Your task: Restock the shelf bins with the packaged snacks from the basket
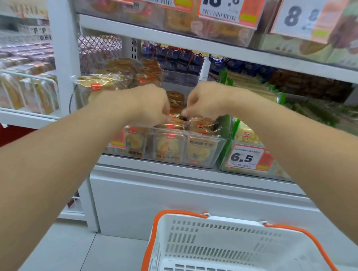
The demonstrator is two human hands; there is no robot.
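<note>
Packets of round golden cakes in clear wrappers point(199, 124) sit in the clear plastic shelf bin point(219, 151) on the lower shelf, directly under both of my hands. My left hand point(152, 106) has its fingers curled down onto the packets at the bin's middle; my right hand point(205, 102) is curled likewise just beside it, fingertips pinching a wrapper edge. Blur hides the exact grip of either. Front packets stand upright on edge, printed faces toward me, long axis vertical; those under the fingers lie tilted, direction unclear. Right of the bin, touching it, stands a green-edged bin with a white-and-orange 6.5 price tag point(246, 158). Below, on the floor near the white cabinet base point(169, 198), rests the white slotted basket with orange handles point(215, 239).
</note>
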